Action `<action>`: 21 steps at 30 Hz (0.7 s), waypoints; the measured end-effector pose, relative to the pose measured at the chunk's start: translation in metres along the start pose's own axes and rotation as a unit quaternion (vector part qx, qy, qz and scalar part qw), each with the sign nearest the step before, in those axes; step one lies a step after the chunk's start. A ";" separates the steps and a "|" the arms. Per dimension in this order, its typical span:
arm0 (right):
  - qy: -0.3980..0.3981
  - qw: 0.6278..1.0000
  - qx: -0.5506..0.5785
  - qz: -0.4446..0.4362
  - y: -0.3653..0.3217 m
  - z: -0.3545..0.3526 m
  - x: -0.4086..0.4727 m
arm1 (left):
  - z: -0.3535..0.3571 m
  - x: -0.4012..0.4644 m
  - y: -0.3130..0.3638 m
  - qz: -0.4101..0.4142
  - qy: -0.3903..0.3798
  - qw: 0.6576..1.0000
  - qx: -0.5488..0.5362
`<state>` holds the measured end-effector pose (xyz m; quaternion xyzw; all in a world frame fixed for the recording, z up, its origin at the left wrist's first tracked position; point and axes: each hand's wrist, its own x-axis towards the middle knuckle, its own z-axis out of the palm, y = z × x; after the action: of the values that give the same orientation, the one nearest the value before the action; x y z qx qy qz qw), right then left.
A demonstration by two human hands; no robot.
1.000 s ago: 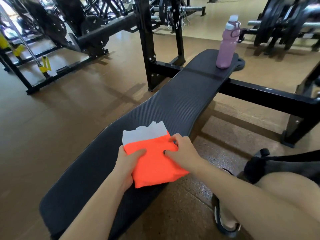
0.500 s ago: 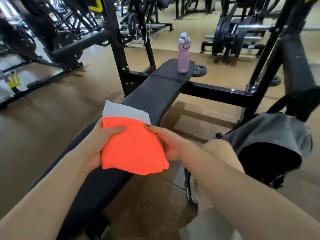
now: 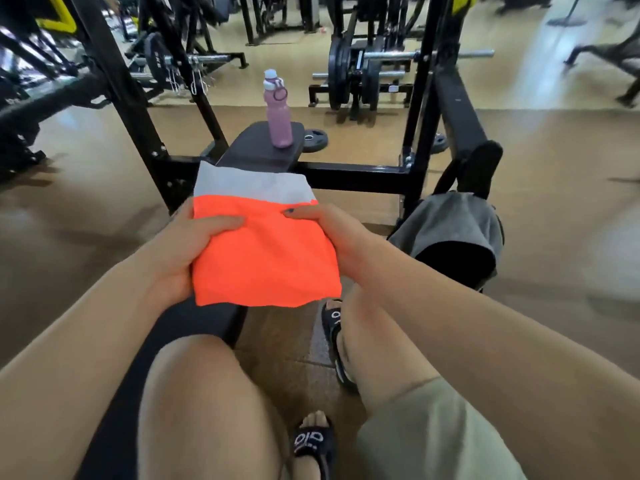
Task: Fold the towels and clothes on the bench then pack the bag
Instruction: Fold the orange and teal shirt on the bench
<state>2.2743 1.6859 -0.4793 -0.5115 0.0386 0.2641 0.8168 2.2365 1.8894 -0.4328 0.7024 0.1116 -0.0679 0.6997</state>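
- Folded stack: orange cloth [image 3: 263,258] on top, grey towel [image 3: 252,187] underneath, its far edge showing beyond the orange
- Stack is held in the air above the black bench [image 3: 194,327], over the person's knees; not resting on the pad
- Left hand [image 3: 180,247] grips the left edge of the stack: thumb lies across the top of the orange cloth, fingers hidden beneath
- Right hand [image 3: 329,233] grips the right edge: thumb on top near the orange/grey seam, fingers out of sight below
- Near corners of the orange cloth droop slightly below the hands
- Grey bag [image 3: 453,233] stands on the floor to the right of the bench, just beside the rack upright; mouth open, dark interior visible; well apart from the stack
- Pink water bottle [image 3: 278,116] upright on the far end of the bench, cap on
- Person seated astride the bench; both feet in black slides [image 3: 313,441] on the brown floor [image 3: 554,209]
- Background: black rack frame [image 3: 420,133], loaded weight plates [image 3: 349,77] on bars, a small plate [image 3: 315,137] flat on the floor by the bench end
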 end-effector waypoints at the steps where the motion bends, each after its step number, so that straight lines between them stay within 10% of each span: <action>1: 0.029 0.999 -0.011 -0.008 -0.002 -0.004 -0.004 | 0.005 0.005 -0.004 -0.006 -0.008 1.000 0.005; 8: 0.230 0.962 -0.121 -0.087 -0.013 -0.051 -0.037 | 0.059 0.031 -0.047 -0.033 -0.123 0.991 0.028; 21: 0.318 0.941 -0.109 0.025 0.014 -0.123 -0.102 | 0.134 0.010 -0.101 -0.062 -0.215 0.971 0.088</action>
<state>2.2058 1.5451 -0.5147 -0.6534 0.2802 0.1102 0.6946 2.2286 1.7558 -0.5348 0.7215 -0.0045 -0.2707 0.6373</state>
